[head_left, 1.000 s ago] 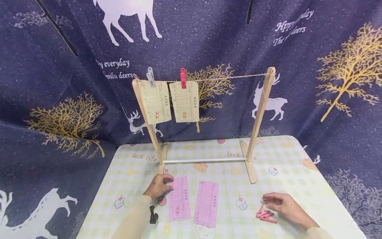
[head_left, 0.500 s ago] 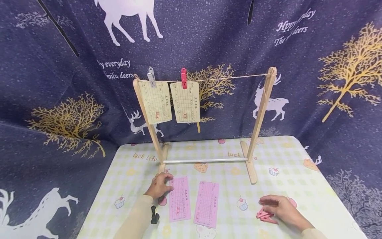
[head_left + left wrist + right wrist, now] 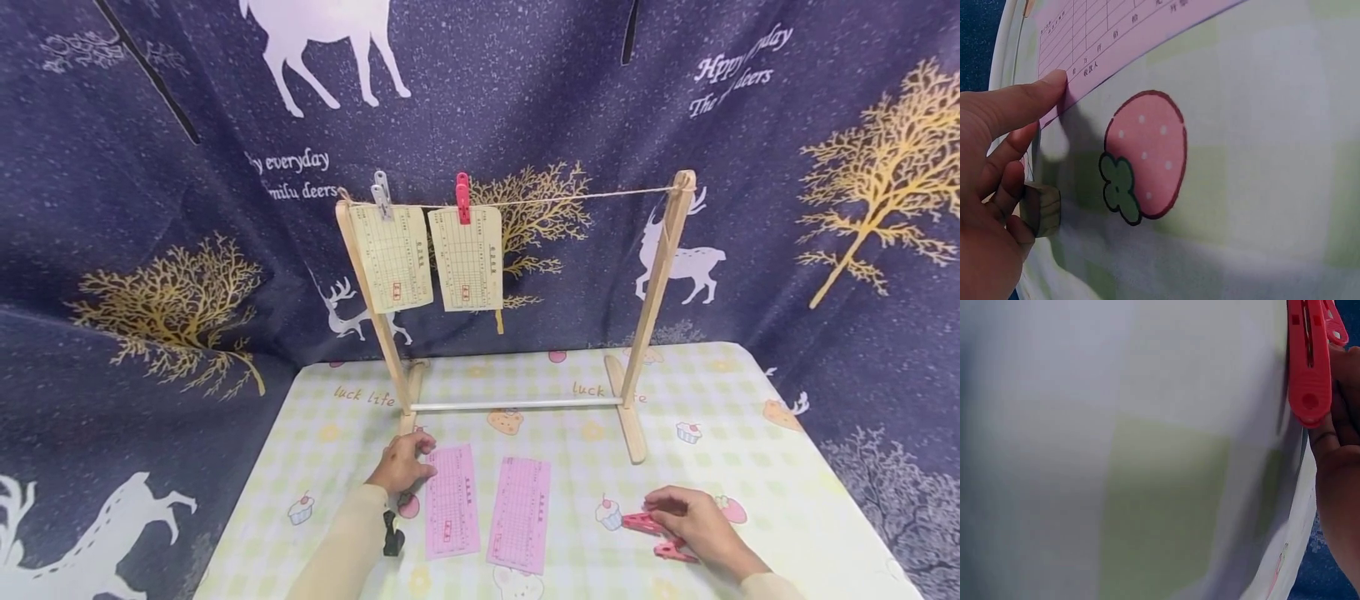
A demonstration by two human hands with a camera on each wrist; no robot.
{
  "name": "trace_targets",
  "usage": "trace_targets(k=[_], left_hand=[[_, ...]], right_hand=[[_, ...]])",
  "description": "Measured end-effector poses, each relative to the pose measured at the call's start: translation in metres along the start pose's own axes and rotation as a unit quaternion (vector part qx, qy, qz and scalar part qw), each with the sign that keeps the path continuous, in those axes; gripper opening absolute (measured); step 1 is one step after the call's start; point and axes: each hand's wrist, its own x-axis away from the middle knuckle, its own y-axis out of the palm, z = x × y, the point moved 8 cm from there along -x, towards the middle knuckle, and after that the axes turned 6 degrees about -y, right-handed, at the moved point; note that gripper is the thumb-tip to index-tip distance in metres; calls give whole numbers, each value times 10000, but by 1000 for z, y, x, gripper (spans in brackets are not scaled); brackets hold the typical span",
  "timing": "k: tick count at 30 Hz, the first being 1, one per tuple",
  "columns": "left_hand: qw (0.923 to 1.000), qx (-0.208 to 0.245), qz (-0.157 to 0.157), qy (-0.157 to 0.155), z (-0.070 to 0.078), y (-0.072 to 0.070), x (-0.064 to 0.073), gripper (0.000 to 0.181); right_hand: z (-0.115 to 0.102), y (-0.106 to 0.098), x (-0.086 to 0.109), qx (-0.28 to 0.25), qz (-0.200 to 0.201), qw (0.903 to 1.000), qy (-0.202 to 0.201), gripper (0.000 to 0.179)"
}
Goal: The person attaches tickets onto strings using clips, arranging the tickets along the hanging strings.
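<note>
My left hand (image 3: 401, 462) is at the left edge of a pink printed slip (image 3: 453, 500); its thumb (image 3: 1047, 87) touches the paper, which lies flat. A second pink slip (image 3: 519, 515) lies to its right. At the right, my right hand (image 3: 701, 525) pinches a pinkish-red clothespin (image 3: 640, 522) that points left from the fingers. Another red clothespin (image 3: 672, 551) sits just below that hand. The right wrist view shows a red clothespin (image 3: 1309, 381) close up by the fingers, with part of the hand cut off.
Behind the slips stands a wooden frame (image 3: 651, 308) with a string (image 3: 577, 197) across it. Two yellow slips hang there, one under a grey clothespin (image 3: 382, 200), one under a red clothespin (image 3: 462, 200). A small black object (image 3: 392, 533) lies near the left wrist.
My right hand has moved left and taken one clothespin from the small pile, swinging it out to the left; the other stays below. The left hand has hardly moved.
</note>
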Motion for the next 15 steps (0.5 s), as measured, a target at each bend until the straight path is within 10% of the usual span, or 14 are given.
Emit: trace_targets(k=[15], left_hand=[[9999,-126,-25,-63,1,1,2,37]], right_hand=[[-1,-6,7,433,-180,9989,-23,36]])
